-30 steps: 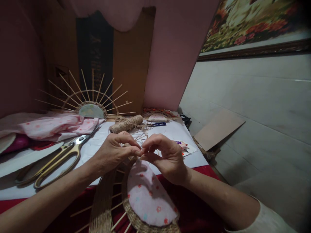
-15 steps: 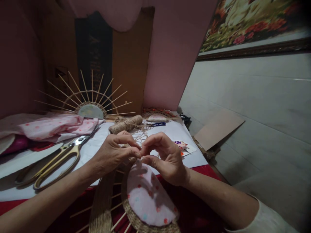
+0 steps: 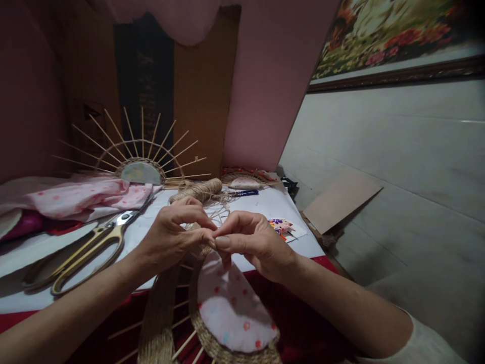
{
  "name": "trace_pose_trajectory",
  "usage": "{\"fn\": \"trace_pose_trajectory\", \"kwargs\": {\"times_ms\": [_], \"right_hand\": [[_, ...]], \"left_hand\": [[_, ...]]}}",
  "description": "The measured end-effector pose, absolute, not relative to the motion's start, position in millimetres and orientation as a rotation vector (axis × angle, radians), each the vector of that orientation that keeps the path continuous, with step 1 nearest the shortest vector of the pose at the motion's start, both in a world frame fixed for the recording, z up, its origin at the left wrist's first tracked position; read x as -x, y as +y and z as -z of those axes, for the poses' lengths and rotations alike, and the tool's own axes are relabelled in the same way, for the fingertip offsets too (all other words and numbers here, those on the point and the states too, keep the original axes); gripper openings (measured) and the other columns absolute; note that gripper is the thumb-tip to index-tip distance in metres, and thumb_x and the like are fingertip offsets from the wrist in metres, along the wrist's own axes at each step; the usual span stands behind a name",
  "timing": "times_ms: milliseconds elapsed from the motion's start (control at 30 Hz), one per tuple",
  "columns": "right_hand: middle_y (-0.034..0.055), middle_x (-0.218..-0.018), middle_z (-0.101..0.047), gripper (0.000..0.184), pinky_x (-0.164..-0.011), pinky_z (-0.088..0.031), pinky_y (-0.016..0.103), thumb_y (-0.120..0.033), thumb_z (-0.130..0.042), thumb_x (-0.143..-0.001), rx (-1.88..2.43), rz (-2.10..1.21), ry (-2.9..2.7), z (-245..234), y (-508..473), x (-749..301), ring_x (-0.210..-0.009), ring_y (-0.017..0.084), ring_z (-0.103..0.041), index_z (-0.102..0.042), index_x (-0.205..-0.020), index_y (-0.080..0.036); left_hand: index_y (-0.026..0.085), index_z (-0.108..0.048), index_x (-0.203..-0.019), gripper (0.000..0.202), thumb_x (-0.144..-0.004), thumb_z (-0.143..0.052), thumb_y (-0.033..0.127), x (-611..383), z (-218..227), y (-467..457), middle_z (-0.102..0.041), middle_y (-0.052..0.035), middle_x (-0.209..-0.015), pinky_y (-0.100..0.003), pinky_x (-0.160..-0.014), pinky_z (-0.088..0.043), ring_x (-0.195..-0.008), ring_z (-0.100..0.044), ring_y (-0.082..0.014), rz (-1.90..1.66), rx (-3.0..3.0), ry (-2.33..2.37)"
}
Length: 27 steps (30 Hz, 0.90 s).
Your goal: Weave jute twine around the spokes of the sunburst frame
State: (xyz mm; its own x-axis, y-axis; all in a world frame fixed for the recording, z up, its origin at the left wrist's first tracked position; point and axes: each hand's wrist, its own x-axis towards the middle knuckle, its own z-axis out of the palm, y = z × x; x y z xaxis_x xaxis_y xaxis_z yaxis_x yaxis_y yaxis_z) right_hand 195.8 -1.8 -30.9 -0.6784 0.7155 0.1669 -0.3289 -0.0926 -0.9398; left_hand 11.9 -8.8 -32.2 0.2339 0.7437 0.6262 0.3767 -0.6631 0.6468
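My left hand and my right hand meet fingertip to fingertip over the upper end of a half-round woven piece. Both are closed in a pinch, and the small thing between their fingers is hidden. Below them, the piece has a pale cloth centre with red dots, edged by a braided twine band. Thin sticks radiate from that band to a wider woven twine band on the left. Loose twine strands lie just behind the fingers.
Large scissors and pink dotted cloth lie on the left. Behind my hands sit a twine roll, a blue-handled tool and another stick frame. A tiled wall borders the right.
My right hand's index finger and thumb have closed in against the left fingertips, its other fingers turned lower. The woven piece has barely moved.
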Motion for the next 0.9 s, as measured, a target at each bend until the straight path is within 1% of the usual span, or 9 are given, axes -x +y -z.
{"fn": "trace_pose_trajectory", "kwargs": {"times_ms": [167, 300, 433, 567, 667, 733, 800, 900], "right_hand": [[-0.0006, -0.062, -0.069, 0.011, -0.045, -0.05, 0.019, -0.022, -0.067, -0.076, 0.451, -1.891, -1.473, 28.3, -5.3, -195.6, -0.046, 0.008, -0.06, -0.061, -0.083, -0.017], [0.001, -0.063, -0.07, 0.01, -0.049, -0.052, 0.021, -0.021, -0.068, -0.075, 0.398, -1.918, -1.438, 31.2, -4.8, -193.7, -0.051, 0.01, -0.064, -0.06, -0.08, -0.016], [0.0015, -0.065, -0.071, 0.008, -0.053, -0.053, 0.021, -0.02, -0.068, -0.074, 0.335, -1.959, -1.369, 34.3, -2.9, -192.5, -0.057, 0.012, -0.067, -0.062, -0.078, -0.016], [0.0009, -0.068, -0.072, 0.007, -0.057, -0.054, 0.022, -0.019, -0.067, -0.075, 0.293, -1.975, -1.346, 34.4, -2.4, -191.9, -0.061, 0.012, -0.068, -0.064, -0.08, -0.016], [0.0009, -0.067, -0.071, 0.011, -0.054, -0.052, 0.021, -0.024, -0.068, -0.076, 0.348, -1.967, -1.369, 32.2, -3.9, -192.0, -0.058, 0.011, -0.067, -0.063, -0.081, -0.016], [-0.0002, -0.063, -0.069, 0.014, -0.049, -0.049, 0.019, -0.027, -0.07, -0.074, 0.416, -1.957, -1.373, 30.8, -5.3, -192.1, -0.052, 0.01, -0.064, -0.061, -0.078, -0.016], [-0.0015, -0.058, -0.068, 0.016, -0.046, -0.047, 0.017, -0.025, -0.072, -0.072, 0.465, -1.962, -1.355, 30.5, -6.1, -192.1, -0.048, 0.009, -0.062, -0.059, -0.075, -0.016], [-0.001, -0.059, -0.068, 0.014, -0.047, -0.047, 0.018, -0.022, -0.071, -0.072, 0.467, -2.001, -1.333, 32.3, -5.6, -191.6, -0.05, 0.01, -0.063, -0.059, -0.076, -0.016]], "left_hand": [[0.02, -0.07, -0.061, 0.028, -0.073, -0.067, 0.045, -12.8, 32.1, -9.7, -0.058, -0.0045, -0.064, -0.034, -0.063, -0.041, -0.069, -0.05, -0.0199, -1.471, -2.147, 1.05], [0.02, -0.068, -0.058, 0.03, -0.075, -0.065, 0.045, -15.3, 32.9, -11.9, -0.057, -0.0042, -0.06, -0.035, -0.065, -0.041, -0.069, -0.049, -0.0201, -1.48, -2.157, 1.042], [0.02, -0.068, -0.055, 0.034, -0.076, -0.063, 0.046, -16.1, 33.0, -13.9, -0.057, -0.0039, -0.058, -0.033, -0.063, -0.041, -0.068, -0.049, -0.0195, -1.453, -2.128, 1.053], [0.021, -0.068, -0.056, 0.034, -0.078, -0.062, 0.047, -14.4, 34.6, -12.5, -0.057, -0.0025, -0.056, -0.032, -0.063, -0.04, -0.067, -0.048, -0.0181, -1.472, -2.135, 1.027], [0.021, -0.069, -0.057, 0.036, -0.078, -0.06, 0.049, -14.0, 35.7, -11.0, -0.056, -0.0023, -0.055, -0.032, -0.063, -0.039, -0.066, -0.047, -0.018, -1.485, -2.157, 1.013], [0.021, -0.069, -0.056, 0.037, -0.076, -0.061, 0.051, -14.9, 35.5, -11.0, -0.057, -0.0031, -0.055, -0.032, -0.064, -0.039, -0.067, -0.047, -0.0186, -1.483, -2.17, 1.044], [0.02, -0.068, -0.055, 0.039, -0.075, -0.061, 0.053, -16.4, 34.5, -12.0, -0.057, -0.0039, -0.056, -0.033, -0.065, -0.04, -0.068, -0.048, -0.0192, -1.476, -2.17, 1.076], [0.02, -0.067, -0.053, 0.041, -0.075, -0.06, 0.054, -17.8, 32.6, -14.0, -0.058, -0.0044, -0.056, -0.034, -0.065, -0.041, -0.068, -0.049, -0.0197, -1.449, -2.146, 1.095]]}}
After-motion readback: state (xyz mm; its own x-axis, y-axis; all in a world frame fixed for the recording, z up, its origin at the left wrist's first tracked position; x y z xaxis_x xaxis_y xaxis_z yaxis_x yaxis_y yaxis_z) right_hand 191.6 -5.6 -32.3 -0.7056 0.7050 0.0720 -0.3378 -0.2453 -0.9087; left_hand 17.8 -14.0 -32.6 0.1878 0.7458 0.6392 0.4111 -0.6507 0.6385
